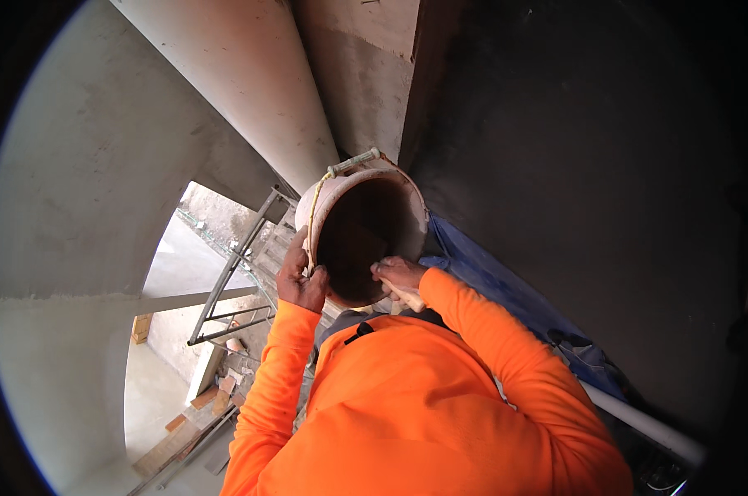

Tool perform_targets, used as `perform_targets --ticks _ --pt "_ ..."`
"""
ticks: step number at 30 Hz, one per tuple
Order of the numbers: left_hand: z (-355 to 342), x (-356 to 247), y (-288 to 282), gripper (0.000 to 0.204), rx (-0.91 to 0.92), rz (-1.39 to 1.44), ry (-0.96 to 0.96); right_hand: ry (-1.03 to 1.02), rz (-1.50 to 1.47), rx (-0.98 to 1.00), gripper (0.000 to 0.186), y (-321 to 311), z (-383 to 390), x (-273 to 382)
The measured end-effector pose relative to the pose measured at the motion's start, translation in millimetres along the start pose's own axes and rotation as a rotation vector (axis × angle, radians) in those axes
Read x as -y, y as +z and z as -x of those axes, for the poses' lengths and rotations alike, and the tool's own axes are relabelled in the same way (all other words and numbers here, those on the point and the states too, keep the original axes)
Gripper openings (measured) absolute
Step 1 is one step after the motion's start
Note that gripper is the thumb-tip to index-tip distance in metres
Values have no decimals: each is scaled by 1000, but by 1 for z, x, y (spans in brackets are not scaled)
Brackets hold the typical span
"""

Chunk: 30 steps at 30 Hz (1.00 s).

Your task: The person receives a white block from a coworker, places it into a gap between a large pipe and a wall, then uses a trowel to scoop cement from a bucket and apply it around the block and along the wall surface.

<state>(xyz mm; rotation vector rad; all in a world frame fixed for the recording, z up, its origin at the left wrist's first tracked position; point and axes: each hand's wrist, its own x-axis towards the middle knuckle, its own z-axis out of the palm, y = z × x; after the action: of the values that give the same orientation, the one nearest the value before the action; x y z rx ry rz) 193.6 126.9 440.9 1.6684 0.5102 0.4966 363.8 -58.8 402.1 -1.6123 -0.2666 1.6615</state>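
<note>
In front of me a dirty white bucket (334, 192) is tilted so that its dark inside faces me. Its wire handle with a pale grip (353, 162) rests up against the far rim. My left hand (302, 277) is closed on the near left edge of the bucket. At the near right rim, my right hand (396, 272) wraps round a tool with a wooden handle (406, 296). The tool's other end is hidden in the bucket's shadow, and what lies at the bottom is too dark to make out.
A thick round column (250, 74) rises beyond the bucket. Metal scaffold bars (235, 260) stand at the left, with wood pieces and rubble (225, 388) below. On the right, blue sheeting (506, 273) runs along a dark wall (581, 182), near a white pipe (638, 422).
</note>
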Motion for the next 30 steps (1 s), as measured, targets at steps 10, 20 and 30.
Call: perform_targets --ticks 10,20,30 --pt "-3 14 30 28 64 -187 186 106 644 -399 41 -20 14 -21" --pt "-23 14 18 51 44 129 9 -268 -165 -57 31 -12 52 -55" --pt "-49 61 13 35 -117 391 -708 -258 -535 10 37 -4 93 -12"
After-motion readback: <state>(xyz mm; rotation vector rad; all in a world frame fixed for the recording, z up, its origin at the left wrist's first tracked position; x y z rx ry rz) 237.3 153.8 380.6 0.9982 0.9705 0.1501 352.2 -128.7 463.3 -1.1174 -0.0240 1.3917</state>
